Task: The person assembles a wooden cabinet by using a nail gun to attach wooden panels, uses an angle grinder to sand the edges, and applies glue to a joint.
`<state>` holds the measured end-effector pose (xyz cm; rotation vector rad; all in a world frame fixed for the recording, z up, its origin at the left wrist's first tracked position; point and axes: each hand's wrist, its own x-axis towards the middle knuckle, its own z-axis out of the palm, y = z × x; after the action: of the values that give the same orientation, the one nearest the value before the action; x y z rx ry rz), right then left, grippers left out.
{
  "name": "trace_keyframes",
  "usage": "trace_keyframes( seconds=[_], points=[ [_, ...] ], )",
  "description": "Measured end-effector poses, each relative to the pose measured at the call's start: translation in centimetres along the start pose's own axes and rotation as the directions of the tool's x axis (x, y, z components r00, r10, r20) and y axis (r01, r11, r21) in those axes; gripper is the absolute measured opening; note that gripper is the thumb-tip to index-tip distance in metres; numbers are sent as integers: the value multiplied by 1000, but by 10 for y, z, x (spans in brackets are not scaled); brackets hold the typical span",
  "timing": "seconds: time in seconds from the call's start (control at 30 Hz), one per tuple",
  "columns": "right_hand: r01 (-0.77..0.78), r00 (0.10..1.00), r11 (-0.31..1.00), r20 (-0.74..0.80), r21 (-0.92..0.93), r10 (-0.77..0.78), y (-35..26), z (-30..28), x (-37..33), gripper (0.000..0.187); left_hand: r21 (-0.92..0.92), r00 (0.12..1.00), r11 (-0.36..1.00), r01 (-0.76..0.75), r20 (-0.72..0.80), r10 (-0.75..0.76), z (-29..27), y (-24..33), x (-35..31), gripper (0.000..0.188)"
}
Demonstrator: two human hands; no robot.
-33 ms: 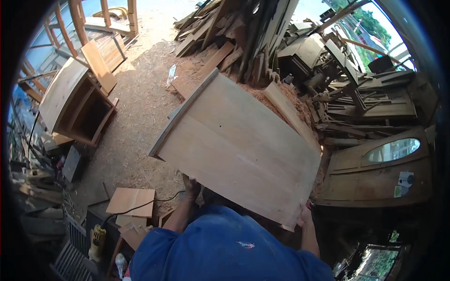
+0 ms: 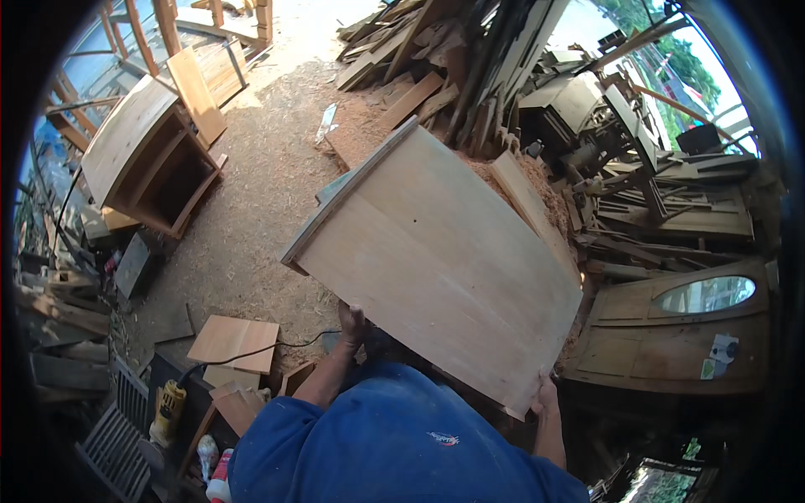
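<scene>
A large pale wooden cabinet (image 2: 444, 260) lies tilted in front of me, its broad plain side facing up. A thicker ledge (image 2: 356, 197) runs along its far left end. My left hand (image 2: 353, 325) is closed on the near edge, left of the middle, with some fingers hidden beneath. At the near right corner my right hand (image 2: 545, 397) grips the edge, thumb side up. What supports the cabinet underneath is mostly hidden.
Another wooden cabinet (image 2: 155, 159), open-fronted, stands at the left. A yellow power tool (image 2: 169, 411) with a black cord and small boards (image 2: 235, 342) lie near left. A door with an oval pane (image 2: 662, 335) lies right. Scrap timber (image 2: 390, 50) and shavings (image 2: 537, 193) lie beyond.
The view has shifted slightly, so the surroundings sit a little higher and mostly farther right. Both hands keep hold of the cabinet; a small red patch beside the right hand no longer shows.
</scene>
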<state>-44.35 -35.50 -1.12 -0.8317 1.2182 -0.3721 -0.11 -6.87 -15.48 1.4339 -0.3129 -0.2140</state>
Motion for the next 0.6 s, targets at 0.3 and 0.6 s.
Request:
trace_keyframes(
  seconds=[0.3, 0.6],
  points=[
    [7, 892, 577, -256, -816, -373, -120, 44, 86, 71, -99, 989, 991, 85, -115, -96, 3, 73, 1, 70],
    [-55, 805, 768, -483, -639, -344, -164, 61, 202, 76, -519, 865, 826, 219, -289, -411, 15, 118, 40, 45]
  ],
)
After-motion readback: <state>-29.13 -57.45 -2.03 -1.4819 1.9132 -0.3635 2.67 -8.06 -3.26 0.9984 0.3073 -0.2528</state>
